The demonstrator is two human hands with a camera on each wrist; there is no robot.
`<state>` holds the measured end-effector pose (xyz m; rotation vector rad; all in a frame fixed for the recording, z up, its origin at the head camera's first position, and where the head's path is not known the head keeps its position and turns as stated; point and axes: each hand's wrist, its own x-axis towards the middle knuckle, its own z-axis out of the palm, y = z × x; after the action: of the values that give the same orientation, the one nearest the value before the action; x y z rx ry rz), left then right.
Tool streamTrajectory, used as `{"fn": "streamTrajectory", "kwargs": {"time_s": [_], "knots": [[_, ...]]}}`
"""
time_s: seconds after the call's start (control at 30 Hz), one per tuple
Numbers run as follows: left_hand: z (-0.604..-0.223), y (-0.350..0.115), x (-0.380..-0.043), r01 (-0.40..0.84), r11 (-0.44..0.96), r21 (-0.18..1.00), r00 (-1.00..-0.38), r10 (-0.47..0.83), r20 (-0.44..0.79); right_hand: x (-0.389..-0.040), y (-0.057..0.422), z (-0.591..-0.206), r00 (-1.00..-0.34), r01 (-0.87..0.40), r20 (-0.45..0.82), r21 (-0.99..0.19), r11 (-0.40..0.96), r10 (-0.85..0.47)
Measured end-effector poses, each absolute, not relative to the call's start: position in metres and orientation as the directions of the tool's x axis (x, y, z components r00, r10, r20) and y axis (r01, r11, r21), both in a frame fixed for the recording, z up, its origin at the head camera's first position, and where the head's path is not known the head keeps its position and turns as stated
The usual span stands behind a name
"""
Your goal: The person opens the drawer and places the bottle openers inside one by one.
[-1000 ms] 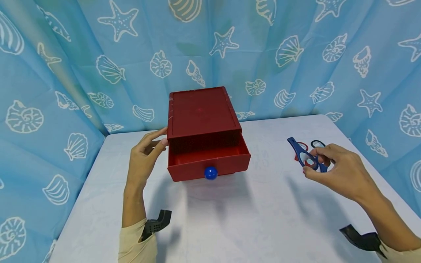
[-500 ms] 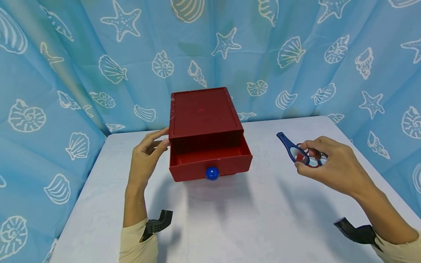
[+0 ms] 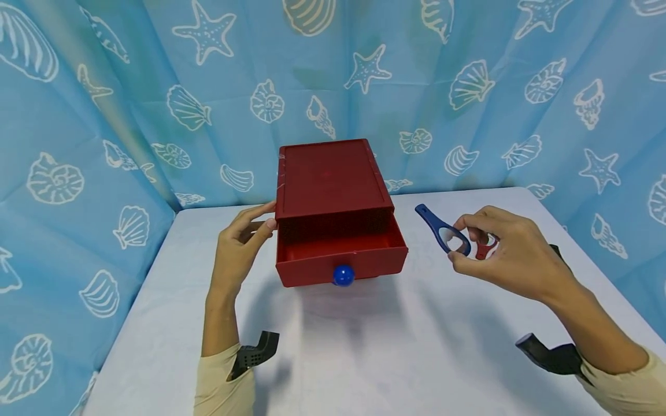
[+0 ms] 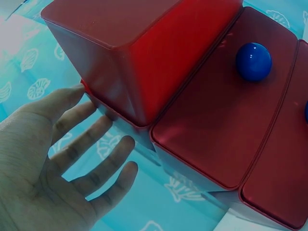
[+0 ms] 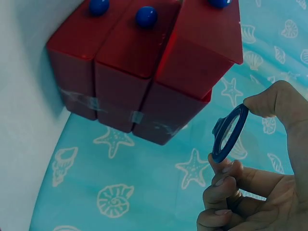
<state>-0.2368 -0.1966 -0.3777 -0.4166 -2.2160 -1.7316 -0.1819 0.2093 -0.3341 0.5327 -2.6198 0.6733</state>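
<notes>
A dark red drawer unit (image 3: 328,179) stands on the table, its top drawer (image 3: 340,263) pulled out and showing a bare inside. The left hand (image 3: 234,248) rests against the unit's left side. In the left wrist view, its thumb is at the front edge and its other fingers are spread and loosely bent. Over the table right of the unit, the right hand (image 3: 499,254) pinches a blue magnifying glass (image 3: 442,229) by its rim between thumb and fingers. The glass's handle points to the upper left, toward the drawer unit.
Partly hidden behind the right hand lies a red-rimmed object (image 3: 486,247). Blue round knobs (image 5: 146,17) stick out from the drawer fronts. A blue seashell curtain (image 3: 333,75) hangs behind the white-covered table (image 3: 364,358).
Carrying the magnifying glass, the right hand has moved left toward the drawer unit, away from the red and black ringed objects. The left hand stays at the unit's side.
</notes>
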Motion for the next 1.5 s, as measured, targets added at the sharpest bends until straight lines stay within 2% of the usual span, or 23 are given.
{"fn": "streamTrajectory", "kwargs": {"time_s": [0.13, 0.37, 0.67, 1.17, 1.27, 1.5], "knots": [[-0.368, -0.193, -0.231, 0.403, 0.251, 0.880, -0.913, 0.049, 0.404, -0.184, 0.202, -0.329, -0.854, -0.454, 0.443, -0.379, 0.806, -0.273], [-0.382, -0.199, -0.242, 0.412, 0.234, 0.881, -0.910, 0.052, 0.412, -0.188, 0.186, -0.320, -0.840, -0.489, 0.442, -0.369, 0.790, -0.314], [-0.368, -0.194, -0.229, 0.394, 0.225, 0.891, -0.918, 0.057, 0.391, -0.195, 0.162, -0.314, -0.840, -0.515, 0.417, -0.407, 0.755, -0.348], [-0.369, -0.193, -0.232, 0.399, 0.224, 0.889, -0.916, 0.061, 0.396, -0.208, 0.147, -0.310, -0.825, -0.549, 0.406, -0.409, 0.729, -0.394], [-0.368, -0.194, -0.230, 0.393, 0.225, 0.891, -0.919, 0.055, 0.392, -0.210, 0.146, -0.312, -0.806, -0.579, 0.427, -0.427, 0.695, -0.409], [-0.366, -0.194, -0.228, 0.387, 0.241, 0.890, -0.921, 0.053, 0.386, -0.207, 0.155, -0.315, -0.722, -0.666, 0.564, -0.409, 0.623, -0.402]]}}
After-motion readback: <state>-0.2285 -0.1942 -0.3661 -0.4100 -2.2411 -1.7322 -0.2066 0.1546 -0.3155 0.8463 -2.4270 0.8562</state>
